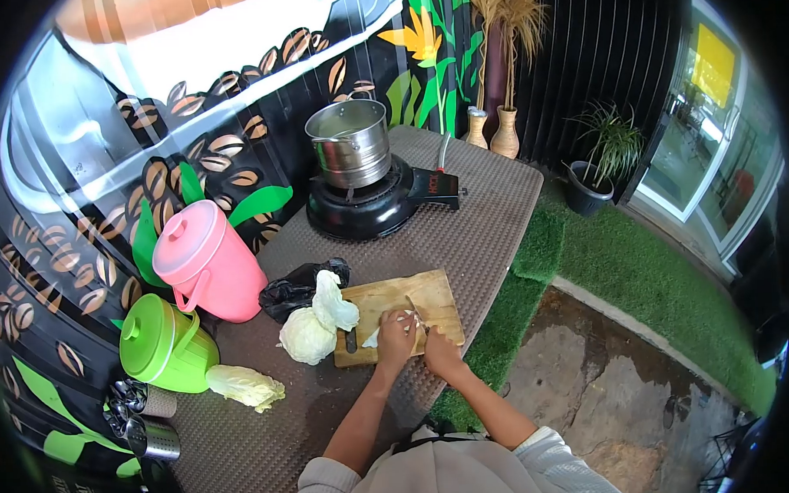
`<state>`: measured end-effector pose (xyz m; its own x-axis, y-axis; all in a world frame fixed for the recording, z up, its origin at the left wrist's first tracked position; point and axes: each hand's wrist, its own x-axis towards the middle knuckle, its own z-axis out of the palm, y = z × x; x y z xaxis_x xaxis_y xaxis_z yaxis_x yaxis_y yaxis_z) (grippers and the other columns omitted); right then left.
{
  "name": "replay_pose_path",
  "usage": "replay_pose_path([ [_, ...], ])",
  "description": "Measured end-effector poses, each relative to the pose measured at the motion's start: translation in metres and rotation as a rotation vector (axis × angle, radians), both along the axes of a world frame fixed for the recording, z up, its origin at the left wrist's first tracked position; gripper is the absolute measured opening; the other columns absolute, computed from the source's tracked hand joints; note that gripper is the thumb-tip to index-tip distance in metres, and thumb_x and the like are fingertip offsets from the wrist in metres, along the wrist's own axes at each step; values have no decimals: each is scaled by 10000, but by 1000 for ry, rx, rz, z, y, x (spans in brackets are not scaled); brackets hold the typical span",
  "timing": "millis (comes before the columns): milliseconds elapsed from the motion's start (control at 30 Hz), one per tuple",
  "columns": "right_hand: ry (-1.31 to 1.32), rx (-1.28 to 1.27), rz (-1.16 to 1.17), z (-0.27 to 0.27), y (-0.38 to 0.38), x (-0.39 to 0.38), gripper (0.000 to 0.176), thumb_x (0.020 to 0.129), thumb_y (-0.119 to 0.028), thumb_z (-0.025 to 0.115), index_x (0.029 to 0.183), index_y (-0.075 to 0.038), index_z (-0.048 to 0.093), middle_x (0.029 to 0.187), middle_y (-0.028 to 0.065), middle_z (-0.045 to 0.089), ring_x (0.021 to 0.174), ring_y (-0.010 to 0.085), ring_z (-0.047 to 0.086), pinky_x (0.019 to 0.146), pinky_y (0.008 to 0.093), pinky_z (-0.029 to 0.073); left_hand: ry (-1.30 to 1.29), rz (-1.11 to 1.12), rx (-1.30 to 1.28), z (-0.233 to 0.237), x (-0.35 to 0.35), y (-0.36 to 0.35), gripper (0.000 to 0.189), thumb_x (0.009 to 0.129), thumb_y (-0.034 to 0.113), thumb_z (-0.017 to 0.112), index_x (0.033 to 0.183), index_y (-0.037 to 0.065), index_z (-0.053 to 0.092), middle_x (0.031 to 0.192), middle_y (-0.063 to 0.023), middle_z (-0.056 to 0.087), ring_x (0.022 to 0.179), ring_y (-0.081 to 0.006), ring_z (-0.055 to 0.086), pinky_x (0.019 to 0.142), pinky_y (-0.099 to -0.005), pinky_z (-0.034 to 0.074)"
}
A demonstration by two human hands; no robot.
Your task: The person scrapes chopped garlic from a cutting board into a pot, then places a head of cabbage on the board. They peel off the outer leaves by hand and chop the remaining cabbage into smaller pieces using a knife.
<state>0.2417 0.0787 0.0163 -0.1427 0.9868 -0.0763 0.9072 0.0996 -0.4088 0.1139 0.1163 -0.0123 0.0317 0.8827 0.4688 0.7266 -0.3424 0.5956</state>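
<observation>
On the wooden cutting board [370,298], my right hand [442,353] is closed round the handle of a knife [415,310], its blade pointing away from me. Just left of the blade, my left hand [396,340] presses bent fingers down on pale cut cabbage [406,316], partly hidden beneath them. A few white slivers lie by that hand. Touching the board's left side is a round cabbage head [308,336], with a loose cabbage leaf [333,302] against it.
A metal pot [349,148] stands on a black portable stove [358,211] at the far end of the table [488,187]. Along the wall are a pink jug [209,262], a green jug [167,346], a black plastic bag [293,289], an elongated cabbage [246,386] and a metal utensil cup [153,437].
</observation>
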Motion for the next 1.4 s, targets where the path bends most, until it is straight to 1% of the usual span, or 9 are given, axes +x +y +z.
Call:
replay_pose_path([
  [200,64,-252,-170,-4,-1,-13,421,818,-60,594,1176,68,412,973,293,636,931,431,647,795,489,532,-16,1,-45,-3,-3,4,188,841,150,646,942,16,728,953,-119,645,978,-298,554,819,-403,478],
  [400,22,-57,-17,2,2,-5,347,843,-50,554,1143,59,419,915,276,655,861,424,666,725,465,556,-32,8,-47,2,-1,2,194,842,157,643,935,8,725,945,-120,650,981,-303,560,836,-398,475],
  [467,3,-7,-65,-5,-9,-6,179,898,-121,485,1028,-3,450,834,226,678,769,394,688,681,452,568,-26,11,-51,0,-2,1,197,844,159,641,936,7,725,951,-120,649,982,-302,560,839,-398,474],
  [500,2,-8,-65,-8,-9,-9,179,898,-121,485,1028,-3,450,834,226,678,769,394,688,681,452,568,-12,13,-52,-1,-2,3,199,844,161,640,939,7,724,959,-119,649,988,-300,558,841,-397,473],
  [567,32,-150,-187,-16,-7,-17,386,812,-39,587,1144,63,418,958,278,647,918,431,651,768,485,542,3,12,-53,-4,-2,4,201,844,162,639,942,8,724,966,-118,649,994,-299,557,843,-397,472],
  [800,55,-103,-45,4,4,-6,296,822,-33,570,1069,33,420,961,286,643,871,432,661,733,482,553,-36,10,-39,1,-1,0,208,845,175,647,959,22,729,965,-113,655,993,-301,549,840,-397,472],
  [1000,71,-169,-216,-11,-6,-16,378,810,-33,588,1128,62,407,980,294,637,914,446,648,750,486,546,-24,6,-51,-4,-2,3,214,842,187,649,955,25,732,937,-122,667,962,-305,555,841,-391,466],
  [1300,54,-228,5,1,-4,-2,422,823,-65,596,1167,68,391,1019,324,620,971,446,634,806,501,532,68,20,-161,7,-5,19,154,791,160,674,858,41,745,863,-141,680,937,-312,559,817,-401,473],
  [1400,10,-70,-182,-13,-12,-18,268,883,-90,503,1123,17,446,949,283,656,937,408,662,776,487,548,65,38,-231,8,-6,23,137,774,150,686,839,47,748,869,-150,681,936,-321,562,822,-422,471],
])
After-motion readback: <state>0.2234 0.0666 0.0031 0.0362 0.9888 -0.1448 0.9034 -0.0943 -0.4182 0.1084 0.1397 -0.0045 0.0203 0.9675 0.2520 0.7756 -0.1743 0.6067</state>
